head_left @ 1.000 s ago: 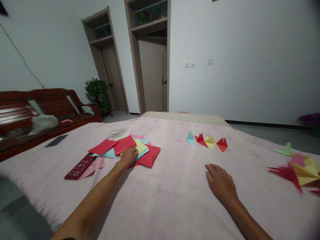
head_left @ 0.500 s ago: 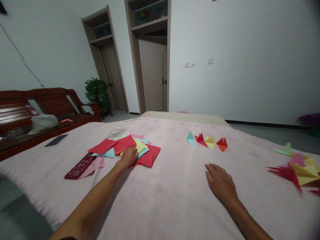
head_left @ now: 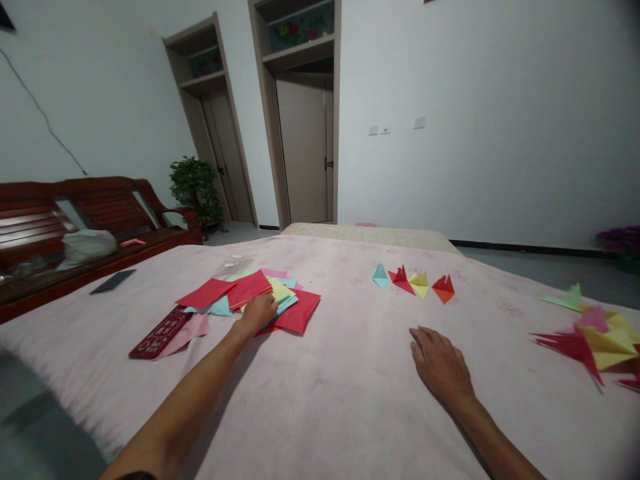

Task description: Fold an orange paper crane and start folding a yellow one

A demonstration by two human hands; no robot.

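My left hand lies on a loose pile of square origami paper, its fingers curled over the yellow and blue sheets; the fingertips are hidden. Red sheets, one at the right of the pile and one at the left, lie around that hand. My right hand rests palm down on the pink bedspread, holding nothing, fingers stretched out. Beyond it stand small folded paper cranes in a row: a blue one, a red one, a yellow one and an orange-red one.
More folded paper pieces are heaped at the right edge. Left of the pile are a dark red patterned case, a crumpled pink sheet and a dark phone. A wooden bench stands beyond, at the left.
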